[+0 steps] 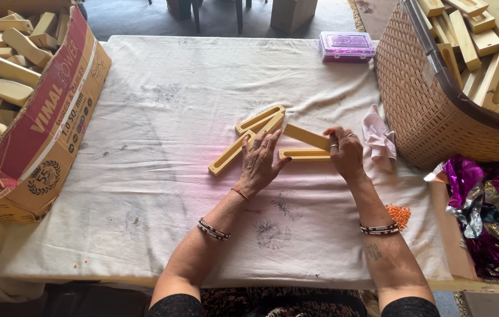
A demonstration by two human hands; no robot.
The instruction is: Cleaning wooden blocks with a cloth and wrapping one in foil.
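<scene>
Hands work close together at the middle of the cloth-covered table [161, 88]. The left hand [259, 161] lies flat with fingers spread, pressing down on a slotted wooden piece [230, 154], seemingly to keep it from sliding on the cloth. The right hand [346, 154] closes its fingers around the end of a plain wooden bar [307, 136], tilting it just above a 2nd slotted piece [303, 155] that lies flat beneath; whether the bar touches that piece I cannot tell from here. A 3rd slotted piece [259, 119] rests just beyond the left fingertips, within easy reach.

Supplies ring the work. A cardboard box [50, 129] of rounded wooden blocks sits at the left edge, a woven basket [425, 111] heaped with more slotted pieces at the right. A crumpled pink cloth [379, 141] lies beside the right hand, a small pile of orange beads [400, 215] near the wrist, and a purple plastic case [347, 46] at the far edge. Shiny foil wrappers [490, 217] crowd the right corner.
</scene>
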